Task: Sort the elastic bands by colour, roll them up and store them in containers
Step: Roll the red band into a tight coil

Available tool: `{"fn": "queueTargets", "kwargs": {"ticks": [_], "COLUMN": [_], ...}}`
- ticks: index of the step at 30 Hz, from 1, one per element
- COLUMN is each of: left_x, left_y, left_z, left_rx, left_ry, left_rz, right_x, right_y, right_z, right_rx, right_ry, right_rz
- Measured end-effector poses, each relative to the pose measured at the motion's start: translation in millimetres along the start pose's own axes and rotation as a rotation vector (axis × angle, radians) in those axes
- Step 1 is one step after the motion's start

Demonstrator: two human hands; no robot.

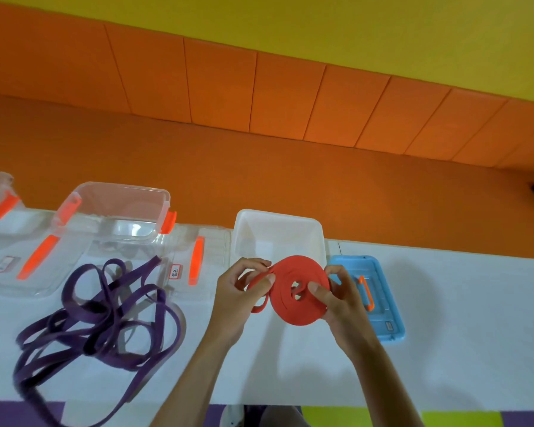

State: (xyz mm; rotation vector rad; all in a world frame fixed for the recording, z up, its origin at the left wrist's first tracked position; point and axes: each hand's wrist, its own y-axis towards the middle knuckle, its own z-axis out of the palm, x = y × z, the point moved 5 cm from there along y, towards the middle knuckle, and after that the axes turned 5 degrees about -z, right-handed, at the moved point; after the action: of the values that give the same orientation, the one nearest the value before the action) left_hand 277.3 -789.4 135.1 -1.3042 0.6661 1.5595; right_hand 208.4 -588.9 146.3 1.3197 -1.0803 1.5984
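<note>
Bright, even light; soft shadows; edges perhaps warped.

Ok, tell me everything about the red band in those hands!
The red band is a flat, fabric-like strap wound into a round spiral coil with a small gap at its middle. A short looped tail hangs loose on the left hand's side. Both hands hold it up, facing the camera, above the white table, before the white tub: the left hand pinches its outer edge, the right hand presses a thumb near the middle.
</note>
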Motion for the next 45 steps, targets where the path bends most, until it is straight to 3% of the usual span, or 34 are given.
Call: {"fn": "queueTargets", "kwargs": {"ticks": [3, 8, 11, 14, 19, 26, 33, 40, 45], "left_x": [4.5, 4.7, 15.1, 27.7, 35.4, 51.1, 101.1, 148.0, 169.4], "left_y": [0.0, 10.9, 18.9, 29.0, 60.8, 135.9, 194.1, 231.9, 265.3], "left_z": [7.2, 7.9, 9.5, 11.7, 9.7, 9.4, 19.1, 1.6, -1.4], "left_rx": [-0.019, 0.091, 0.09, -0.007, -0.114, -0.37, -0.433, -0.487, -0.453], "left_ry": [-0.015, 0.122, 0.033, -0.131, -0.184, -0.071, -0.011, 0.139, 0.379], "left_rz": [-0.048, -0.039, -0.112, -0.207, -0.279, -0.411, -0.576, -0.62, -0.627], "right_x": [3.6, 3.9, -0.1, -5.3, -12.6, -45.4, -80.3, -123.8, -153.3], "right_y": [1.0, 8.9, 19.4, 34.9, 67.7, 135.3, 195.2, 237.5, 257.7], "right_z": [-3.2, -1.3, -4.8, -2.3, 2.9, -3.7, -27.0, -26.9, -23.5], "right_rx": [-0.03, -0.092, -0.136, -0.158, -0.151, -0.073, -0.097, 0.117, 0.159], "right_ry": [-0.013, 0.021, 0.043, 0.046, 0.056, 0.013, -0.056, -0.547, -0.62], "right_rz": [-0.036, -0.075, -0.05, 0.001, 0.056, 0.289, 0.435, 0.452, 0.552]}}
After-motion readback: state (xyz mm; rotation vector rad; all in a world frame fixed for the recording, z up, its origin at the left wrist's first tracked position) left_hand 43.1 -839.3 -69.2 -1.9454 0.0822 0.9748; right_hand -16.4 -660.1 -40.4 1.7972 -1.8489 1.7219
